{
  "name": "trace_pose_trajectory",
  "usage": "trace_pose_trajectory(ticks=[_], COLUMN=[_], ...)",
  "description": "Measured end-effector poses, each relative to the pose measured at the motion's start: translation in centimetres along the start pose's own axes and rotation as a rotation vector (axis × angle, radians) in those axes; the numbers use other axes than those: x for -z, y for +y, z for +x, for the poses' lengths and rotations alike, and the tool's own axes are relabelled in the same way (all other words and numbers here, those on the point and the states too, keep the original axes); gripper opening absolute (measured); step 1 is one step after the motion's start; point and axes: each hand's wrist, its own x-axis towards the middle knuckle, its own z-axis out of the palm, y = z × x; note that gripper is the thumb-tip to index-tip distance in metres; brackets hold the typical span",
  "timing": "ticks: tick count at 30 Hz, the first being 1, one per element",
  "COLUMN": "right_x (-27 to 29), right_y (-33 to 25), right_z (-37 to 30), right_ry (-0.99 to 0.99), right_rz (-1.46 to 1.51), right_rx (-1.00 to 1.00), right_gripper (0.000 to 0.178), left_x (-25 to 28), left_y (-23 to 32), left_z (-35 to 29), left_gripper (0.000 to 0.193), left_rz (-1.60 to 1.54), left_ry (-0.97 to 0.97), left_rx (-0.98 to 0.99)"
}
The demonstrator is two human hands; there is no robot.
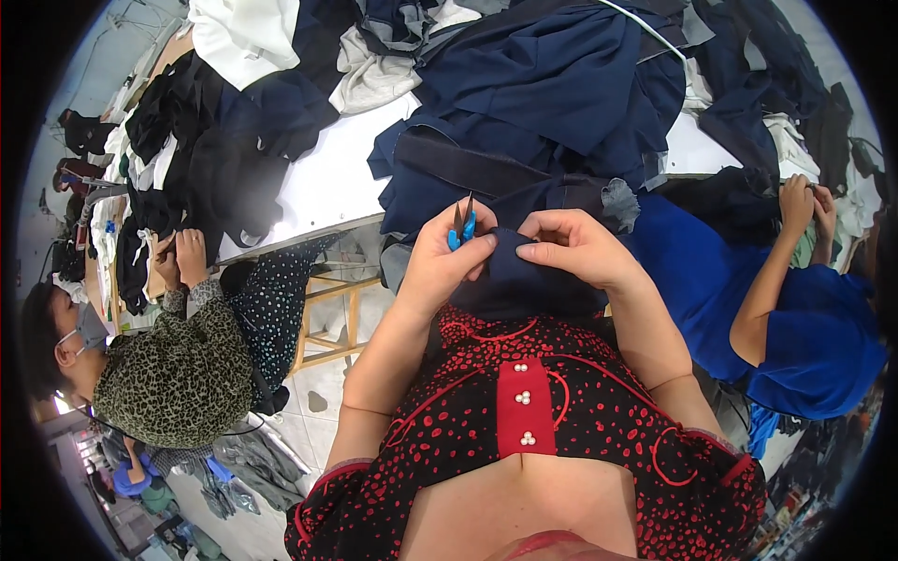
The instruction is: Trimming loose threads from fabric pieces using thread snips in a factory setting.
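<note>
Dark navy cloth (528, 285) held up in front of the person's torso, at the near edge of the garment pile. Right hand (582, 251): thumb and forefinger pinching its upper edge. Left hand (447, 251): fingers closed around blue-handled snips (463, 230), blades pointing up, thumb at cloth's left edge. Beyond, navy garments (543, 79) heaped on white table (327, 178). Co-workers either side: leopard-print top (173, 374) left, blue clothing (809, 351) right.

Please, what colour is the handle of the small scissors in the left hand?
The handle is bright blue, seen best in the head view.
</note>
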Motion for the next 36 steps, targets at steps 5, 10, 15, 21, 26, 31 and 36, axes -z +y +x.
trace_pose_trajectory(ticks=[5, 10, 15, 21, 26, 31, 36], right_x=[-0.2, -0.4, -0.1, -0.3, -0.6, -0.3, -0.4], right_y=[-0.1, 0.1, 0.5, -0.6, -0.4, 0.5, 0.1], right_z=[-0.2, -0.4, -0.1, -0.1, 0.0, -0.1, -0.2], right_ry=[0.026, 0.141, 0.166, 0.24, 0.188, 0.207, 0.261], right_rz=[0.036, 0.056, 0.041, -0.16, 0.024, -0.04, -0.244], right_rx=[0.009, 0.059, 0.146, 0.375, 0.313, 0.261, 0.361], right_gripper=[0.014, 0.014, 0.016, 0.008, 0.012, 0.012, 0.011], left_x=[0.8, 1.0, -0.8, -0.9, -1.3, -1.2, -1.3], left_y=[0.2, 1.6, 4.1, 3.2, 3.2, 3.1, 3.0], left_z=[0.0, -1.3, -3.1, -2.6, -2.8, -2.8, -2.9], left_gripper=[0.019, 0.037, 0.043, 0.037, 0.036, 0.037, 0.037], left_rz=[0.182, 0.511, 0.723, 0.835, 0.83, 0.873, 0.906], left_ry=[0.014, 0.055, -0.035, -0.047, -0.037, -0.014, 0.008], left_rx=[-0.01, -0.208, -0.209, -0.289, -0.328, -0.334, -0.347])
